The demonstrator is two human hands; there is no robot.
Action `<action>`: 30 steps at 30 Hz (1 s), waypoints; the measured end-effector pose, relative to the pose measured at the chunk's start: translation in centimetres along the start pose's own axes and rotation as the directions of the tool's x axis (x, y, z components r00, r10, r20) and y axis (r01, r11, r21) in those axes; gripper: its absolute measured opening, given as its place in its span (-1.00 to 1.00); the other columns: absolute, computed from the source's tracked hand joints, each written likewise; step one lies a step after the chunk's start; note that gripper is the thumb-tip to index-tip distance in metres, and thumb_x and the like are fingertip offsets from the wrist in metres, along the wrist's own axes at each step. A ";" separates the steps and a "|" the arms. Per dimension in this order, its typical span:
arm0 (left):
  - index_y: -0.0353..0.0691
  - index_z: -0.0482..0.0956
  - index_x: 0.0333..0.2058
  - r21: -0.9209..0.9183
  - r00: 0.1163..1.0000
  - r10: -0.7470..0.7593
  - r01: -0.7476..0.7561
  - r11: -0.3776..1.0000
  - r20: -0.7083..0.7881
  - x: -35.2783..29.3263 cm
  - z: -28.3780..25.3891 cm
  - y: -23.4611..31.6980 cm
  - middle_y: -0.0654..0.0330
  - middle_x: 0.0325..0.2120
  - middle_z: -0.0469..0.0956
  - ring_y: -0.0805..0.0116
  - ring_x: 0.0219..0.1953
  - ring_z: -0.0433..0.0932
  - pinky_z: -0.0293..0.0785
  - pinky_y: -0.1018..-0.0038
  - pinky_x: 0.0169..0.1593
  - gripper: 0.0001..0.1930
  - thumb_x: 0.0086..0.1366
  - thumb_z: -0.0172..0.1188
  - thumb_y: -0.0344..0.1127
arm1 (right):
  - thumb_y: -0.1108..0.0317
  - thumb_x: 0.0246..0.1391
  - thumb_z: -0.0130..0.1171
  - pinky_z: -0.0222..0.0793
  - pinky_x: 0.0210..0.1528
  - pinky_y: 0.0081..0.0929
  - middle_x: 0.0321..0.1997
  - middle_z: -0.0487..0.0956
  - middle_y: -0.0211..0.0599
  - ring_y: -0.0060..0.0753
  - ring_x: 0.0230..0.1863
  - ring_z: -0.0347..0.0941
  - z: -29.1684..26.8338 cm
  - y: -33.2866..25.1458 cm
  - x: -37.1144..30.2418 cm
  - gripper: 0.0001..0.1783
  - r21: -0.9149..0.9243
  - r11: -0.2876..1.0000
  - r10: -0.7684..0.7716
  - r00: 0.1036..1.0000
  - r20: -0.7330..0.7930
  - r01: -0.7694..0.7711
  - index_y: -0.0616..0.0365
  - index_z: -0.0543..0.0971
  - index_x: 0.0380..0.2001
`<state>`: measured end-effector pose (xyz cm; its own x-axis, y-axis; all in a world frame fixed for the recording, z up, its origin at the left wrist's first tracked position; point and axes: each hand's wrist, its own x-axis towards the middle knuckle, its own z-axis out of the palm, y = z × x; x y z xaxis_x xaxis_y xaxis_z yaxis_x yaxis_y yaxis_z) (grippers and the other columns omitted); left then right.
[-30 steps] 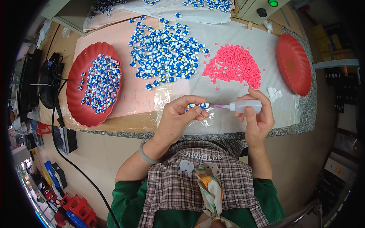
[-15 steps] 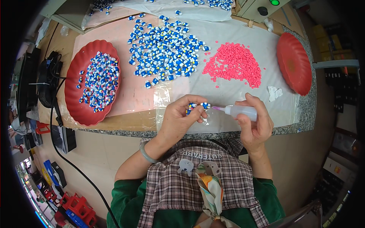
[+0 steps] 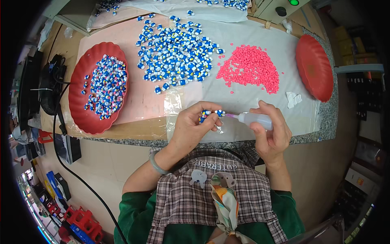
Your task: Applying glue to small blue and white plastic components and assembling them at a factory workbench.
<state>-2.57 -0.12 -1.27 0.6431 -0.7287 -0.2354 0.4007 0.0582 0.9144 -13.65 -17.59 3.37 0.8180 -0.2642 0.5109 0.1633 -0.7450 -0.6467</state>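
Several small blue-and-white figurines [image 3: 219, 113] are held in the fingers of my left hand [image 3: 194, 125], one of them sticking out at the fingertips. My right hand [image 3: 274, 131] is closed around a translucent squeeze bottle [image 3: 257, 120] lying sideways. Its thin pinkish-purple nozzle [image 3: 231, 116] points left, with the tip at or very close to the outermost figurine; whether they touch I cannot tell. Beyond my hands lies a wide heap of similar blue-and-white figurines [image 3: 174, 57]. To its right spreads a pile of small pink pieces [image 3: 254, 67].
A red scalloped tray [image 3: 77, 103] at the left holds many figurines with pink bits. Another red scalloped tray [image 3: 325, 77] stands at the far right. A crumpled white tissue [image 3: 293, 99] lies near it. The stone table edge [image 3: 154, 143] runs just before my body.
The squeeze bottle has shifted slightly left, its nozzle nearer the outermost figurine. My left hand stays almost still.
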 end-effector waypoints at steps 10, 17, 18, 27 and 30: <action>-0.38 0.53 -0.10 -0.037 1.000 0.007 -0.007 0.999 -0.012 0.1 -0.2 -0.1 0.17 -0.36 0.57 0.49 -0.34 0.57 0.53 0.60 -0.29 -0.80 0.32 0.08 -0.55 | 0.52 0.04 0.22 0.36 -0.47 -0.63 -0.16 0.45 -0.19 -0.47 -0.40 0.49 0.3 2.9 0.5 -0.66 0.730 0.537 0.491 0.860 0.138 -0.423 0.19 0.40 -0.10; -0.38 0.53 -0.10 -0.066 1.000 -0.021 0.020 0.998 -0.011 -0.3 -0.6 0.1 0.16 -0.37 0.57 0.48 -0.35 0.57 0.53 0.59 -0.28 -0.80 0.31 0.10 -0.54 | 0.59 -0.06 0.28 0.36 -0.33 -0.57 -0.35 0.46 -0.41 -0.50 -0.35 0.48 1.9 4.7 0.4 -0.64 0.457 0.674 0.550 0.808 0.213 -0.580 0.15 0.42 -0.18; -0.38 0.53 -0.10 -0.068 1.000 -0.020 0.019 0.997 -0.005 -0.5 -0.7 0.2 0.16 -0.37 0.57 0.48 -0.35 0.57 0.53 0.59 -0.28 -0.80 0.31 0.10 -0.54 | 0.60 -0.07 0.28 0.36 -0.32 -0.57 -0.37 0.47 -0.45 -0.51 -0.33 0.48 2.1 4.9 0.6 -0.63 0.219 0.840 0.481 0.868 0.126 -0.497 0.15 0.43 -0.17; -0.36 0.53 -0.10 -0.082 1.000 -0.020 0.019 0.996 -0.016 -1.0 -1.3 0.2 0.16 -0.36 0.57 0.48 -0.34 0.56 0.51 0.58 -0.27 -0.80 0.31 0.11 -0.53 | 0.58 -0.13 0.28 0.43 -0.27 -0.40 -0.35 0.54 -0.23 -0.20 -0.32 0.54 3.6 4.0 3.0 -0.79 -0.186 0.964 0.229 0.952 0.203 -0.192 0.22 0.56 -0.33; -0.36 0.53 -0.10 -0.086 0.999 -0.036 0.035 0.996 -0.008 -0.9 -1.2 0.2 0.16 -0.36 0.57 0.49 -0.34 0.56 0.51 0.58 -0.27 -0.80 0.31 0.11 -0.53 | 0.58 -0.16 0.29 0.45 -0.27 -0.36 -0.32 0.55 -0.24 -0.17 -0.31 0.54 3.5 4.0 3.3 -0.75 -0.226 0.960 0.221 0.942 0.253 -0.165 0.19 0.58 -0.31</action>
<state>-2.31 1.38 -1.25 0.6334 -0.7249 -0.2707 0.4773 0.0907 0.8740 -8.40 -19.28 0.46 0.9461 -0.2585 0.1950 -0.1023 -0.8100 -0.5774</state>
